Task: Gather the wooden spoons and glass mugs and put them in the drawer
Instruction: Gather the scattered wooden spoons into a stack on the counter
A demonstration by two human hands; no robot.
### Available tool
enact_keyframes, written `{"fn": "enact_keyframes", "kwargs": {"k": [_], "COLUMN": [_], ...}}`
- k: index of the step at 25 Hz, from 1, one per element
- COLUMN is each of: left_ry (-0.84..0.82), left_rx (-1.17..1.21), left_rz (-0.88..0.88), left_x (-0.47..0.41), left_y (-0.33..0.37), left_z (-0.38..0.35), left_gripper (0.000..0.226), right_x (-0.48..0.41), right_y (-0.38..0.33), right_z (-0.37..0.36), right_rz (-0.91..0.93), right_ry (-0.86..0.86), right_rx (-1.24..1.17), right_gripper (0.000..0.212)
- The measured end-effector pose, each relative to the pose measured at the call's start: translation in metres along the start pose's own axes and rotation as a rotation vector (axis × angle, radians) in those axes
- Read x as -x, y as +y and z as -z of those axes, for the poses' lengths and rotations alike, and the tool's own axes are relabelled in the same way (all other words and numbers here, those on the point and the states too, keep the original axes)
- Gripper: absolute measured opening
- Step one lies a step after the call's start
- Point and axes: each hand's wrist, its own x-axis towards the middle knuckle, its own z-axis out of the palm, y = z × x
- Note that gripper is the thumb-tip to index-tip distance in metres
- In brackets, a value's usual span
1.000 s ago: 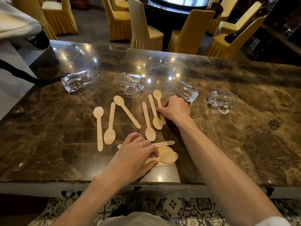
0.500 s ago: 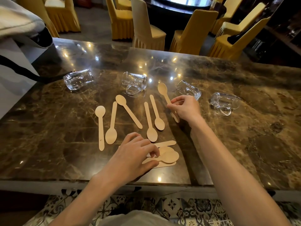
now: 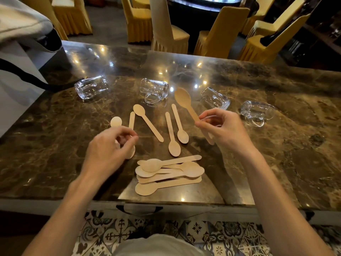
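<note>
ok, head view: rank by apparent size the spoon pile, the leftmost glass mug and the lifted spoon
1. Pile of wooden spoons, widest.
2. and 3. Leftmost glass mug and the lifted wooden spoon in the right hand: not ranked; the raised spoon is nearer the camera, its handle partly hidden.

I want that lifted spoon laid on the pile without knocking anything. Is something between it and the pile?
Nothing visible blocks it. The spoon in the right hand is raised above the table; the pile lies uncovered, nearer the person.

Marble table (image 3: 276, 163) bears wooden spoons (image 3: 168, 172) and toppled glass mugs (image 3: 154, 90).
</note>
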Motion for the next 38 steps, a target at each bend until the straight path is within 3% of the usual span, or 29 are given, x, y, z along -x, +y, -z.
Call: {"fn": "enact_keyframes", "kwargs": {"k": [3,7,12,17,28,31,34,38], "left_ry": [0.069,0.033,-0.014,-0.033,-0.042,-0.014,-0.001,-0.147], "left_rx": [-0.237,-0.426,-0.452,-0.437,-0.374,-0.34,-0.285,-0.122], "left_rz": [0.161,0.243,0.245,0.264,0.35,0.294,0.127,-0.144], "left_x": [-0.011,-0.017,-0.022,-0.026,-0.033,-0.034,-0.031,-0.021], "left_y": [-0.024,-0.035,-0.032,-0.031,-0.029,-0.023,-0.003,0.033], "left_z": [0.008,0.011,0.006,0.009,0.017,0.025,0.032,0.025], "left_gripper": [0.021,0.042,0.042,0.022,0.02,0.018,0.016,0.016], "right_x": [0.014,0.029,0.041,0.045,0.043,0.042,0.039,0.017], "right_y": [-0.002,0.002,0.007,0.012,0.017,0.018,0.022,0.03], "right_z": [-0.002,-0.013,-0.024,-0.03,-0.038,-0.036,-0.032,-0.033], "right_rz": [0.047,0.114,0.2,0.228,0.295,0.291,0.238,0.07], "right_ry": [-0.085,-0.193,-0.34,-0.429,-0.455,-0.451,-0.4,-0.135], "right_rx": [0.065,0.161,0.322,0.429,0.534,0.504,0.429,0.38], "right_gripper": [0.013,0.012,0.011,0.006,0.017,0.017,0.017,0.014]}}
